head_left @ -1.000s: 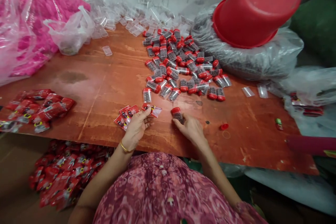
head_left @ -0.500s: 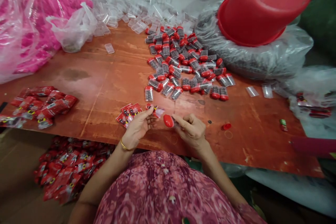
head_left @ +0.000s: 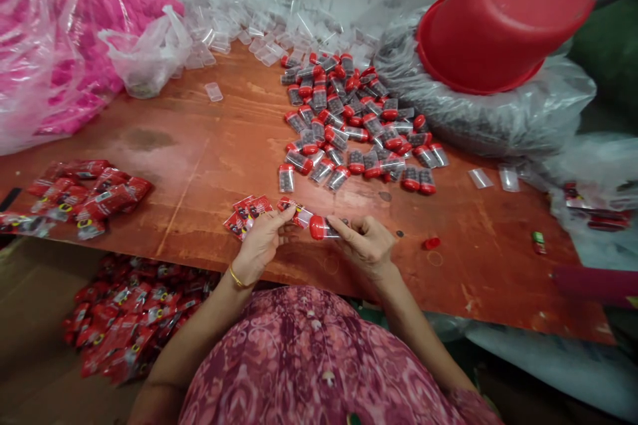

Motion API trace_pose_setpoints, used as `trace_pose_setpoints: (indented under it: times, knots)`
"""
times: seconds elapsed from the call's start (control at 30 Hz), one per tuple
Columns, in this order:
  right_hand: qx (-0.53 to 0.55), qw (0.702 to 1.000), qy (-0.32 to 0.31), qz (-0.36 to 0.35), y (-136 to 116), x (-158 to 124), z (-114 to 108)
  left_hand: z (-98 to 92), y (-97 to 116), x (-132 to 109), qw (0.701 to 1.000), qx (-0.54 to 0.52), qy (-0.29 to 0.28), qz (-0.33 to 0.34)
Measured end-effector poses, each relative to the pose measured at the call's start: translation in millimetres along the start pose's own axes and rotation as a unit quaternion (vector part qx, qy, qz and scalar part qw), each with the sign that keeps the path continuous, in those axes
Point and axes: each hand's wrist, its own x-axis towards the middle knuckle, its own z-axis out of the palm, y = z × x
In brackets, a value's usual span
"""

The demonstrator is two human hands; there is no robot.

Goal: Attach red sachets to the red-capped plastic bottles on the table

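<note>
My left hand [head_left: 262, 239] pinches a small red printed packet [head_left: 300, 214] with a clear end pointing right. In my right hand [head_left: 367, 242] is a small clear container with a red cap [head_left: 318, 227], dark beads showing through its wall. The cap faces left, close to the packet's clear end; I cannot tell whether they touch. Several flat red packets [head_left: 245, 212] lie on the table just behind my left hand. Beyond both hands spreads a heap of similar red-capped containers [head_left: 343, 126] filled with dark beads.
Filled red packets [head_left: 94, 192] are piled at the table's left, more [head_left: 134, 319] below its edge. Empty clear containers [head_left: 269, 46] line the wall. A red bucket [head_left: 503, 26] sits upside down on a plastic bag at right. A loose red cap [head_left: 431, 244] lies right of my hand.
The container in my right hand has turned from tilted to nearly level, showing more of its clear side. The packet's clear end is now closer to the cap. The view has shifted slightly.
</note>
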Motion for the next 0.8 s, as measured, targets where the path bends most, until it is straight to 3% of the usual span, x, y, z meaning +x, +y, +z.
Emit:
trace_pose_setpoints:
  times: [0.23,0.57,0.7,0.8]
  knots:
    - [0.002,1.000,-0.023,0.017,0,0,6,2.0,0,-2,1.000,0.020,-0.015,0.011]
    - [-0.054,0.998,0.038,-0.003,-15,5,18,21.3,-13,-2,0.994,0.018,-0.002,0.107]
    - [0.063,0.997,0.019,0.034,-22,8,17,21.5,-13,0,0.993,-0.016,0.000,0.117]
    - [0.242,0.960,-0.060,0.126,-21,14,9,18.6,-11,0,0.991,-0.024,-0.001,0.132]
